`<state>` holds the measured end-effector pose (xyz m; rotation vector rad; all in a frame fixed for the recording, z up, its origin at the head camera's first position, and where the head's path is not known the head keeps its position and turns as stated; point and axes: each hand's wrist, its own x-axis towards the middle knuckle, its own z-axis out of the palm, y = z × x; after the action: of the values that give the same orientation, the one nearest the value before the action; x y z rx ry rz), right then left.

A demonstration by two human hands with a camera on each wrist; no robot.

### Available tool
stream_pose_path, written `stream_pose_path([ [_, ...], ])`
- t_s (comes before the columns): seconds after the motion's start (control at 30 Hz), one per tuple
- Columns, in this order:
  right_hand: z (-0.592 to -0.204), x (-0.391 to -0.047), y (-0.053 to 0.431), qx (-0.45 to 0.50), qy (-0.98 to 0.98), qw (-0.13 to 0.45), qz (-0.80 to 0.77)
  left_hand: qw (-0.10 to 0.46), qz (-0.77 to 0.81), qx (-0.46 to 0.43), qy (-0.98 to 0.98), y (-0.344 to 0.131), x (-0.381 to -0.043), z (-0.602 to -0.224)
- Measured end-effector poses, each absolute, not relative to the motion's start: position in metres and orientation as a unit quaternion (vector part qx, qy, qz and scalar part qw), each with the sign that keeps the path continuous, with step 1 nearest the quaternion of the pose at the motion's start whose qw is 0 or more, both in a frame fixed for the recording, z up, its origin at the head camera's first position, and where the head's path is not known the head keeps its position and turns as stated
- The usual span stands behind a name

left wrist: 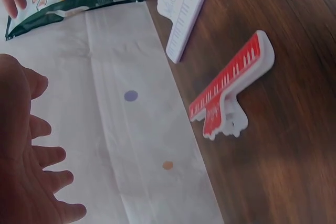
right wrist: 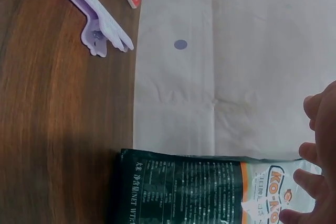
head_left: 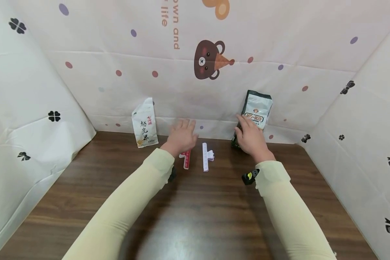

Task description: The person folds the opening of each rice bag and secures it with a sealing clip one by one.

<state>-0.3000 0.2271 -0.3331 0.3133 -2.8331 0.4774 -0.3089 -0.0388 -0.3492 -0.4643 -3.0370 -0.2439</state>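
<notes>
Pale printed cloth [head_left: 178,92] on three sides; the back panel, with a bear and coloured dots, rises beyond the lavender clip [head_left: 205,157]. Dark wood-grain table [head_left: 195,202] under the clip and spread out all round it.

Two cream sleeves [head_left: 130,195] reach in from the near side, one to each side of the clip.

Green-and-silver KO-KO bag [head_left: 256,108]: right of the clip and farther back, upright, tilted against the back panel. Smaller white bag [head_left: 145,124] with dark and red characters: well left of the clip, also farther back, upright at the foot of the panel.

Hands apart, the clip's line between them. Right hand [head_left: 251,139], right of the clip, lies over the front of the KO-KO bag, fingers spread, not wrapped round it; firmness of contact cannot be told. Left hand [head_left: 182,137], left of the clip and slightly beyond, holds nothing; fingers extended and spaced.

Red clip [head_left: 186,160]: just left of the lavender one, not touching, nearest the left hand; grips of the two face away from each other.

Black wrist device [head_left: 249,177]: right of the lavender clip, slightly nearer.
</notes>
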Motion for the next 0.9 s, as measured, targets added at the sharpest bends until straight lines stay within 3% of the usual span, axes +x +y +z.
stream_pose_path([
  [0.9,-0.326,-0.309,0.264,0.082,-0.968,0.147,0.188,0.005,-0.087,-0.16,-0.983,0.009,-0.314,-0.346],
])
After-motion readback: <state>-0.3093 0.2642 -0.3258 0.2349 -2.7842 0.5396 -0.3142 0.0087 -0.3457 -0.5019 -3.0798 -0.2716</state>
